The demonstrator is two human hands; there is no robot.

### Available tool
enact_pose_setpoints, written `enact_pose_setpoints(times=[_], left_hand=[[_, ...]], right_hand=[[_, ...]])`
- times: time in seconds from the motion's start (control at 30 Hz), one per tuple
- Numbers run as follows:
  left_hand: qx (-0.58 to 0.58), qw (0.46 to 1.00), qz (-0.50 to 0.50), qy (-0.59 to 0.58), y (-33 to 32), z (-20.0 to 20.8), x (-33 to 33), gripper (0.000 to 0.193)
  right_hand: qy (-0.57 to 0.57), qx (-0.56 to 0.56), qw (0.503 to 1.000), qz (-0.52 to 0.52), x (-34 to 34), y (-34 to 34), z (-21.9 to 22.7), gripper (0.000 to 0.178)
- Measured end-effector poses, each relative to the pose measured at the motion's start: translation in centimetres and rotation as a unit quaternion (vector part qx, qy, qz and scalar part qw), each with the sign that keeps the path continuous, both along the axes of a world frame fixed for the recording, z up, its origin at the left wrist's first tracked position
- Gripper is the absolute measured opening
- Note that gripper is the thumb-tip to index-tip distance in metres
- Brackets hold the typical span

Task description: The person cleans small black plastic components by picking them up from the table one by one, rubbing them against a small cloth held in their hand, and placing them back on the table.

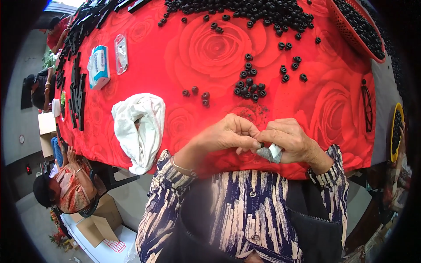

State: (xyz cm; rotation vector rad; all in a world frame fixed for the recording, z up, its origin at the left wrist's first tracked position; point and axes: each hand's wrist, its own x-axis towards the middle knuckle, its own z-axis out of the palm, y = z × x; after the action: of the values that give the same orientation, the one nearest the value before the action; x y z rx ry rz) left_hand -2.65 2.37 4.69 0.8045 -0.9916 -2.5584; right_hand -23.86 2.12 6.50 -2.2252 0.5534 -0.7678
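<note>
Close in front of my body, above the near edge of the table, my two hands meet. My left hand is closed in a pinch on a small dark piece, mostly covered by the fingertips. Curled fingers of my right hand grip a folded grey-and-white scrap, cloth or paper, right beside that piece. Just beyond the hands lies a cluster of black beads with holes through them. A few more beads are to its left. Dark crumbs are scattered between cluster and hands.
A crumpled white cloth lies left on the red rose-patterned tablecloth. Farther back are a tissue pack, a clear plastic case, black strips and a bead heap. Eyeglasses and a red basket are right.
</note>
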Motion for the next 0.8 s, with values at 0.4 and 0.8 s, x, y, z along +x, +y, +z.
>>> enact_pose_setpoints(times=[0.4,0.8], left_hand=[[0.088,0.988,0.102,0.071,0.9,-0.7,-1.0,0.016],[0.095,0.960,0.251,0.079,2.4,-1.1,-1.7,0.020]], right_hand=[[-0.049,0.067,0.996,-0.045,-0.4,-0.7,0.1,0.032],[-0.016,-0.133,0.982,-0.136,-0.2,0.5,-0.7,0.038]])
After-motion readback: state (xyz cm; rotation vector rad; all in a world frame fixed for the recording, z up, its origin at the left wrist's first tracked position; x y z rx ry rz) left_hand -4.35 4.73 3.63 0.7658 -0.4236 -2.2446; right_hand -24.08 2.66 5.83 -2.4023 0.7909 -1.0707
